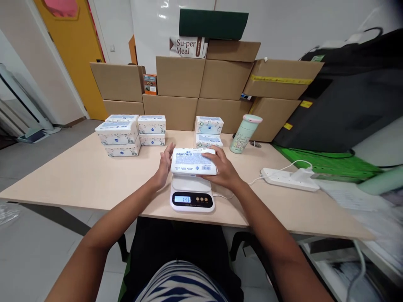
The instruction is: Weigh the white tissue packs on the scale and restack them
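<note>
A white tissue pack (pixel 189 162) marked "Manhua" is over the plate of a white kitchen scale (pixel 192 184), whose lit display reads 143. My right hand (pixel 223 170) grips the pack's right end, thumb on top and fingers along the side. On the pack's left side is my left hand (pixel 163 167), its fingers stretched upright beside the edge; whether it touches the pack I cannot tell. Behind, two tissue packs (pixel 209 126) are stacked one on the other. Further left stand more stacked tissue packs (pixel 116 133) in several piles.
Cardboard boxes (pixel 171 111) line the back of the table (pixel 78 176). A green tumbler (pixel 245 134) stands at the back right. To the right lies a white power strip (pixel 288 178) with a plug and cables. A dark bag (pixel 317 96) rises beyond it.
</note>
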Tool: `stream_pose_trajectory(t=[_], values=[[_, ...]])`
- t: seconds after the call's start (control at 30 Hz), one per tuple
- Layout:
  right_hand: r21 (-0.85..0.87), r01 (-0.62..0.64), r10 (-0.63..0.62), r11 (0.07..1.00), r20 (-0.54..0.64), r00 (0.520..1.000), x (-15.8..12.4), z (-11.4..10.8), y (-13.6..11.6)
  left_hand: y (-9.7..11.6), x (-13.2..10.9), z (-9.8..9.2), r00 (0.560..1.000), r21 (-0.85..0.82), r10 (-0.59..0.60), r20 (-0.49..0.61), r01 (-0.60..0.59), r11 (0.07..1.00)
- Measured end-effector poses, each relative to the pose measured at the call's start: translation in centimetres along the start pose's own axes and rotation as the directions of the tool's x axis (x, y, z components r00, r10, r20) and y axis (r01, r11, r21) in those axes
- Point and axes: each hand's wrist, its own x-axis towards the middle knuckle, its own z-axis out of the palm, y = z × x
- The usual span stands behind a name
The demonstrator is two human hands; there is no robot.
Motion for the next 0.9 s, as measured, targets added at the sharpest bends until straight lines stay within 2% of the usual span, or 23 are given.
stream_pose_trajectory(t=[0.1, 0.23, 0.33, 0.4, 0.5, 0.67, 0.8, 0.9], values=[[-0.106, -0.003, -0.005, 0.994, -0.071, 0.997, 3.7, -2.4, 2.9, -1.1, 0.8, -0.5, 0.992, 0.056, 0.016, -0.123, -0.009, 0.998], [-0.124, -0.159, 0.131, 0.980, -0.204, 0.970, 8.3, -4.4, 9.2, -3.0, 1.0, -0.8, 0.972, 0.175, 0.016, -0.233, 0.026, 0.984], [-0.130, -0.293, 0.276, 0.947, -0.135, 0.952, 9.8, -4.2, 13.5, -3.7, 1.0, -1.2, 0.965, 0.213, -0.023, -0.263, 0.082, 0.974], [-0.183, -0.327, 0.317, 0.927, -0.078, 0.945, 10.0, -3.6, 15.3, -3.8, 1.0, -1.5, 0.959, 0.221, -0.026, -0.283, 0.092, 0.971], [-0.273, -0.306, 0.297, 0.912, -0.077, 0.952, 9.9, -2.7, 16.2, -3.9, 1.2, -1.8, 0.948, 0.225, -0.003, -0.318, 0.079, 0.971], [-0.396, -0.245, 0.235, 0.885, -0.075, 0.969, 10.4, -1.8, 15.2, -4.2, 1.6, -2.1, 0.927, 0.229, 0.001, -0.375, 0.092, 0.969], [-0.369, -0.227, 0.218, 0.901, -0.068, 0.974, 10.9, -1.5, 14.5, -4.3, 1.9, -2.3, 0.910, 0.269, 0.019, -0.414, 0.102, 0.958], [-0.329, -0.216, 0.215, 0.919, -0.039, 0.976, 11.0, -1.6, 14.1, -4.2, 2.0, -2.2, 0.895, 0.231, -0.036, -0.445, 0.154, 0.961]])
